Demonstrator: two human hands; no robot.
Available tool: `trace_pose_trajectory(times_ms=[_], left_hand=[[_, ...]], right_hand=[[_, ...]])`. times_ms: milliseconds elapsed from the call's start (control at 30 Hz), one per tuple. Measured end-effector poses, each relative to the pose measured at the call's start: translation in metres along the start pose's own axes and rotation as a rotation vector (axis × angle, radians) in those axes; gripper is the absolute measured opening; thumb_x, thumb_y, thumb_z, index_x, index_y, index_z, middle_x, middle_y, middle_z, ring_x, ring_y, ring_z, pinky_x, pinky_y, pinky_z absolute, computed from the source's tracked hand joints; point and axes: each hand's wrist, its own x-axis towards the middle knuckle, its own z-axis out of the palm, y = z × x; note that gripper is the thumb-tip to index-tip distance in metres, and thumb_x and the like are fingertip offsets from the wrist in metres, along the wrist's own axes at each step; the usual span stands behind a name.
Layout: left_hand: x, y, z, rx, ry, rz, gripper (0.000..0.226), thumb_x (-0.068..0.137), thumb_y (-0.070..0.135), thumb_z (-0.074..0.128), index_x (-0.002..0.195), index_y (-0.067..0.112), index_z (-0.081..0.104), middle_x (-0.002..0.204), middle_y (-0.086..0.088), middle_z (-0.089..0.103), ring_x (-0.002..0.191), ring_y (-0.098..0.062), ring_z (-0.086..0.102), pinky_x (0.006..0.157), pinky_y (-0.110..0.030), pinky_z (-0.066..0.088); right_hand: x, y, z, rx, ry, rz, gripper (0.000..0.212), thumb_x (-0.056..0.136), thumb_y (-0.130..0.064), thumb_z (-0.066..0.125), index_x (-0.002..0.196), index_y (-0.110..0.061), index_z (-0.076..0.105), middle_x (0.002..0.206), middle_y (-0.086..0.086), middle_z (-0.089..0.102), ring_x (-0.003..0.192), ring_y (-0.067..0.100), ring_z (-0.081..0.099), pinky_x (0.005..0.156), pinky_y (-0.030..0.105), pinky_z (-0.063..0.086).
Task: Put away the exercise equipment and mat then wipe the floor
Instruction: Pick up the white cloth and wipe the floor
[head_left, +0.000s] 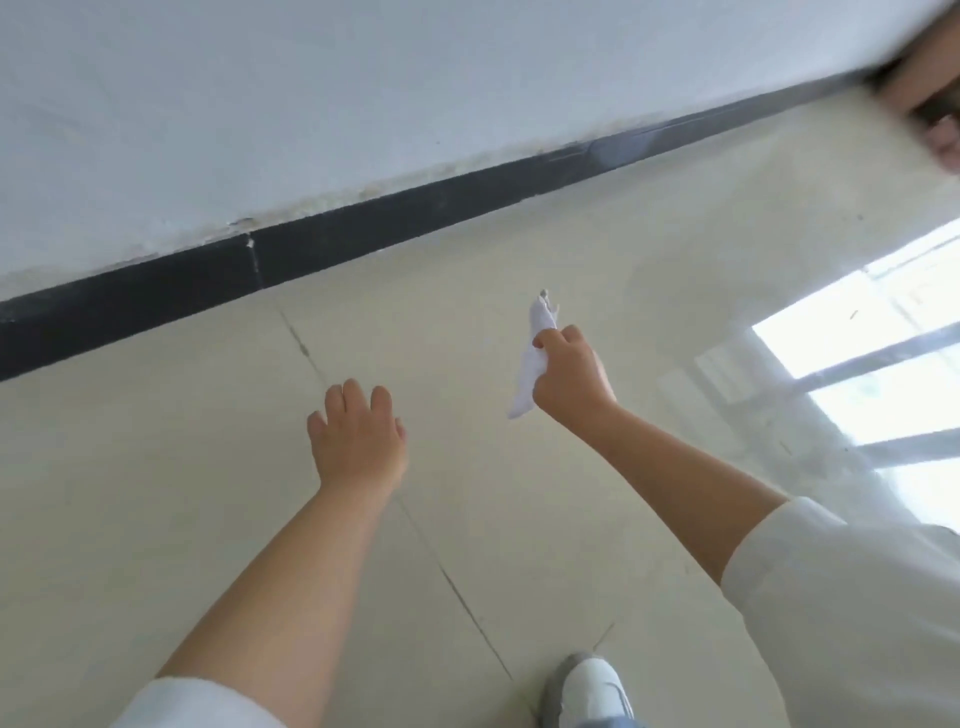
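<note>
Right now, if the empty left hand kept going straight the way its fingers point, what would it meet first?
Probably bare floor: the left hand points across the pale tiled floor toward the black skirting board, nothing between, though depth is unclear.

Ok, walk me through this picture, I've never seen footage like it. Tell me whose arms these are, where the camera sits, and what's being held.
There is no machine here. A person wears a camera on the head, looking down past their own arms. The right hand grips a white cloth, bunched and held above the floor. The left hand is open and holds nothing. Below lies a pale tiled floor, meeting a white wall along a dark baseboard. One white shoe shows at the bottom. No exercise equipment or mat is in view.
</note>
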Motion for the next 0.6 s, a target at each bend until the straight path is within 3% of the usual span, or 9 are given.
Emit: trace_pose_trajectory(times_ms=[167, 300, 400, 500, 600], left_hand=[[-0.006, 0.051, -0.006, 0.022, -0.027, 0.124, 0.033, 0.096, 0.024, 0.037, 0.122, 0.007, 0.047, 0.129, -0.014, 0.044, 0.125, -0.030, 0.037, 0.094, -0.038, 0.038], [-0.015, 0.061, 0.009, 0.125, -0.107, 0.157, 0.034, 0.095, 0.023, 0.039, 0.124, 0.007, 0.046, 0.132, -0.014, 0.044, 0.127, -0.030, 0.036, 0.097, -0.037, 0.038], [-0.016, 0.064, 0.022, 0.192, -0.151, 0.170, 0.034, 0.095, 0.023, 0.040, 0.125, 0.008, 0.046, 0.132, -0.014, 0.043, 0.127, -0.030, 0.036, 0.098, -0.037, 0.037], [-0.025, 0.071, 0.038, 0.281, -0.201, 0.229, 0.036, 0.096, 0.027, 0.039, 0.127, 0.009, 0.044, 0.133, -0.013, 0.041, 0.128, -0.029, 0.035, 0.100, -0.036, 0.036], [-0.032, 0.073, 0.049, 0.360, -0.207, 0.265, 0.037, 0.096, 0.029, 0.039, 0.127, 0.010, 0.044, 0.134, -0.011, 0.041, 0.129, -0.028, 0.035, 0.101, -0.035, 0.035]], right_hand=[[-0.029, 0.064, -0.039, 0.056, -0.024, 0.139, 0.049, 0.081, 0.011, 0.038, 0.123, -0.008, 0.054, 0.126, 0.015, 0.047, 0.108, 0.030, 0.052, 0.081, 0.025, 0.041], [-0.059, 0.099, -0.025, 0.209, -0.086, 0.126, 0.051, 0.082, 0.013, 0.029, 0.113, -0.009, 0.063, 0.124, 0.013, 0.053, 0.093, 0.018, 0.045, 0.056, 0.006, 0.036], [-0.062, 0.126, 0.015, 0.244, -0.114, 0.188, 0.049, 0.085, 0.009, 0.032, 0.119, -0.011, 0.061, 0.127, 0.012, 0.053, 0.106, 0.026, 0.051, 0.075, 0.017, 0.037], [-0.065, 0.158, 0.058, -0.012, -0.241, 0.282, 0.035, 0.091, -0.011, 0.043, 0.125, -0.009, 0.052, 0.133, 0.011, 0.045, 0.121, 0.030, 0.045, 0.093, 0.030, 0.038], [-0.066, 0.177, 0.081, -0.166, -0.258, 0.269, 0.052, 0.090, -0.038, 0.051, 0.134, -0.011, 0.040, 0.143, 0.010, 0.033, 0.132, 0.028, 0.032, 0.106, 0.037, 0.032]])
